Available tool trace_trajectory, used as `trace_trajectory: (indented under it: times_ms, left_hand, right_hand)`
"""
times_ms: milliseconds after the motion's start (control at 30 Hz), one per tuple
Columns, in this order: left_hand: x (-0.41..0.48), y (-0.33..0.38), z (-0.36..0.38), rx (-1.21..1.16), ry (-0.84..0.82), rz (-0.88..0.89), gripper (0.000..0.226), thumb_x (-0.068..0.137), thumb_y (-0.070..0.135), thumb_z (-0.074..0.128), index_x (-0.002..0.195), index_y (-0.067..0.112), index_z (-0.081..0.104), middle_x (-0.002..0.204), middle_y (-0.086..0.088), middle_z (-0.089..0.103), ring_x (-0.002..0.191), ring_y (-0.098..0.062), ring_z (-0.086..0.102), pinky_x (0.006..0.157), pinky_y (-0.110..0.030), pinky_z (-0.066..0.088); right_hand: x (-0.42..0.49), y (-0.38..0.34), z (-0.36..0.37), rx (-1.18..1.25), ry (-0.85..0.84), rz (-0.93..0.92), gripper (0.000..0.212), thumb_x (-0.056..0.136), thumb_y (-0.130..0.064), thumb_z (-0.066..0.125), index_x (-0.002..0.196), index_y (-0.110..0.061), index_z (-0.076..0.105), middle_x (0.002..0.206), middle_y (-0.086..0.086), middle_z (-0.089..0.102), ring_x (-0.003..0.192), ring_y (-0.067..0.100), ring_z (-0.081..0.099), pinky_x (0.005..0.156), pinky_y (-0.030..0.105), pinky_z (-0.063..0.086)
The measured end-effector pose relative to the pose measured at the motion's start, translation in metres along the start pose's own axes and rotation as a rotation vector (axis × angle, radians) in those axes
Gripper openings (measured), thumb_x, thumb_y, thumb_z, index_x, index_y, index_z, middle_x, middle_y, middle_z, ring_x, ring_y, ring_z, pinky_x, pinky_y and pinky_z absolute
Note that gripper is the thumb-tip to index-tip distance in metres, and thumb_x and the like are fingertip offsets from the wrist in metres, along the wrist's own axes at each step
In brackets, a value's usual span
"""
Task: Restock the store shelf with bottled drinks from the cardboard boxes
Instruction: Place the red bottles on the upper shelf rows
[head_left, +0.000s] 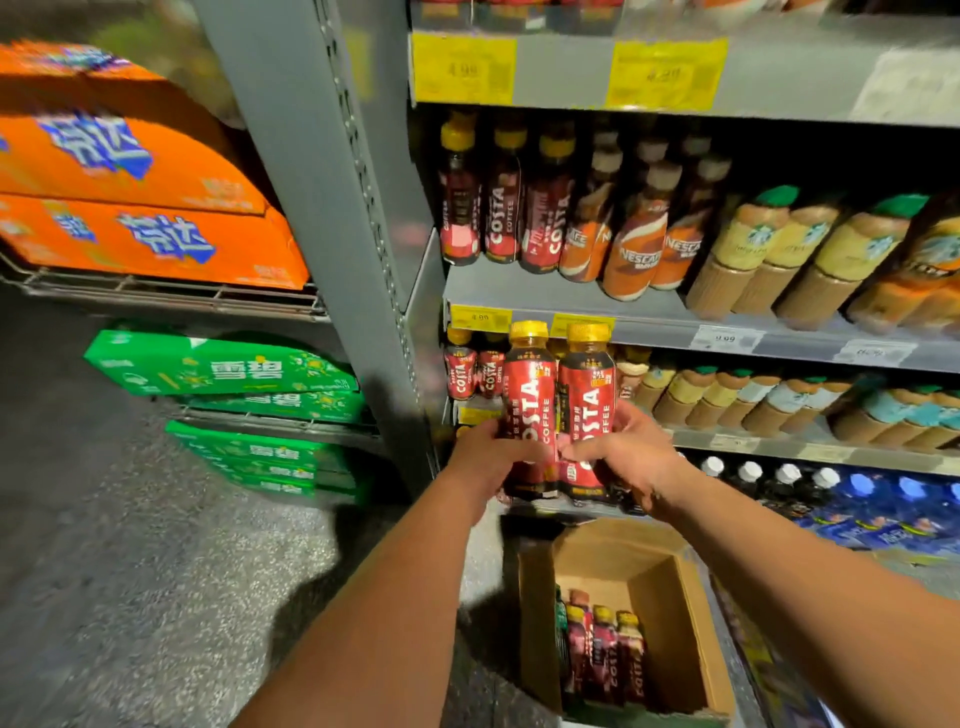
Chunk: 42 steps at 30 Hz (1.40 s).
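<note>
Arms out, I'm gripping two bottles (527, 395) at the shelf (649, 330), one in my left hand (488, 452), one in my right hand (623, 457); more are waiting in the box (691, 623).

Two upright red Costa bottles (530, 395) above open cardboard box (675, 618)

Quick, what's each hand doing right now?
Left hand: grips the left Costa bottle.
Right hand: grips the right Costa bottle.

A shop: price tags (461, 70) on stocked drink shelves (571, 291)
</note>
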<state>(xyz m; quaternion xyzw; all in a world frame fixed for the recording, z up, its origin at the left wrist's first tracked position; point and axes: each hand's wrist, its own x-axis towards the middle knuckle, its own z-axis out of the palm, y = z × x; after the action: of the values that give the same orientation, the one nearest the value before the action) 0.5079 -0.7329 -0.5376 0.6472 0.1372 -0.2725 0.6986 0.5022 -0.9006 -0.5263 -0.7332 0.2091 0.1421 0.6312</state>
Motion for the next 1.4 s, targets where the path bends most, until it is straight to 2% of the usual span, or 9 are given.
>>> trace_trajectory:
  times_ms: [100, 200, 300, 500, 733, 900, 1167, 1300, 1400]
  left_hand:
    - [0.004, 0.019, -0.006, 0.013, 0.039, 0.031, 0.046, 0.067, -0.003, 0.074, 0.109, 0.013, 0.064, 0.106, -0.008, 0.070, 0.094, -0.025, 0.065, 0.074, -0.031, 0.052]
    - [0.000, 0.044, -0.002, 0.025, 0.083, 0.077, 0.062, 0.057, 0.008, 0.081, 0.116, 0.014, 0.062, 0.107, -0.005, 0.070, 0.102, -0.026, 0.064, 0.090, -0.039, 0.051]
    - [-0.008, 0.064, 0.005, -0.009, 0.119, 0.147, 0.044, 0.062, 0.000, 0.077, 0.102, 0.014, 0.067, 0.103, -0.009, 0.071, 0.099, -0.027, 0.064, 0.090, -0.036, 0.050]
    - [-0.007, 0.093, 0.015, -0.091, 0.162, 0.353, 0.052, 0.067, -0.008, 0.075, 0.117, 0.000, 0.062, 0.100, -0.009, 0.070, 0.082, -0.018, 0.066, 0.071, -0.021, 0.056]
    - [0.040, 0.113, 0.003, -0.161, 0.268, 0.568, 0.045, 0.076, -0.008, 0.070, 0.117, 0.010, 0.064, 0.105, -0.007, 0.072, 0.095, -0.019, 0.069, 0.082, -0.027, 0.056]
    - [0.078, 0.125, -0.010, -0.136, 0.311, 0.625, 0.050, 0.076, -0.005, 0.071, 0.122, 0.012, 0.062, 0.104, -0.003, 0.072, 0.095, -0.016, 0.069, 0.086, -0.029, 0.054]
    - [0.110, 0.120, -0.029, -0.125, 0.312, 0.699, 0.045, 0.083, -0.002, 0.065, 0.124, 0.015, 0.059, 0.102, -0.001, 0.070, 0.090, -0.011, 0.065, 0.069, -0.012, 0.052]
    - [0.122, 0.125, -0.035, -0.083, 0.344, 0.712, 0.043, 0.085, -0.001, 0.061, 0.125, 0.017, 0.060, 0.106, -0.003, 0.069, 0.095, -0.014, 0.065, 0.080, -0.019, 0.052]
    - [0.130, 0.126, -0.039, -0.087, 0.344, 0.688, 0.042, 0.087, -0.003, 0.058, 0.125, 0.016, 0.059, 0.105, -0.004, 0.068, 0.093, -0.014, 0.064, 0.074, -0.015, 0.052]
  right_hand:
    - [0.005, -0.023, 0.001, -0.025, -0.014, -0.037, 0.061, 0.059, 0.006, 0.083, 0.113, -0.011, 0.059, 0.104, 0.007, 0.071, 0.094, 0.024, 0.067, 0.084, 0.038, 0.053]
    - [0.010, -0.048, -0.002, -0.045, -0.036, -0.101, 0.060, 0.058, 0.007, 0.083, 0.111, -0.008, 0.060, 0.104, 0.008, 0.071, 0.095, 0.025, 0.068, 0.088, 0.042, 0.054]
    - [0.012, -0.073, -0.009, -0.046, -0.064, -0.158, 0.055, 0.060, 0.009, 0.081, 0.107, -0.010, 0.061, 0.104, 0.009, 0.071, 0.096, 0.027, 0.068, 0.090, 0.046, 0.053]
    - [0.021, -0.104, -0.018, -0.009, -0.096, -0.269, 0.054, 0.062, 0.006, 0.083, 0.107, -0.010, 0.058, 0.096, 0.002, 0.070, 0.084, 0.015, 0.067, 0.080, 0.032, 0.053]
    - [0.066, -0.128, 0.002, -0.075, -0.016, -0.434, 0.053, 0.063, 0.004, 0.083, 0.106, -0.014, 0.059, 0.090, -0.006, 0.068, 0.080, 0.007, 0.064, 0.074, 0.023, 0.052]
    - [0.101, -0.141, 0.019, -0.124, 0.056, -0.503, 0.054, 0.063, -0.001, 0.084, 0.110, -0.011, 0.060, 0.100, 0.002, 0.070, 0.086, 0.015, 0.066, 0.071, 0.022, 0.051]
    - [0.139, -0.137, 0.048, -0.037, 0.085, -0.507, 0.051, 0.063, 0.001, 0.084, 0.106, -0.013, 0.061, 0.100, 0.004, 0.070, 0.092, 0.019, 0.066, 0.085, 0.034, 0.053]
    - [0.151, -0.136, 0.058, -0.048, 0.125, -0.509, 0.050, 0.065, 0.001, 0.083, 0.107, -0.015, 0.060, 0.096, 0.000, 0.069, 0.091, 0.018, 0.065, 0.083, 0.033, 0.052]
    - [0.155, -0.129, 0.062, -0.061, 0.131, -0.493, 0.055, 0.066, 0.001, 0.081, 0.113, -0.014, 0.059, 0.100, 0.000, 0.068, 0.095, 0.019, 0.064, 0.085, 0.033, 0.051]
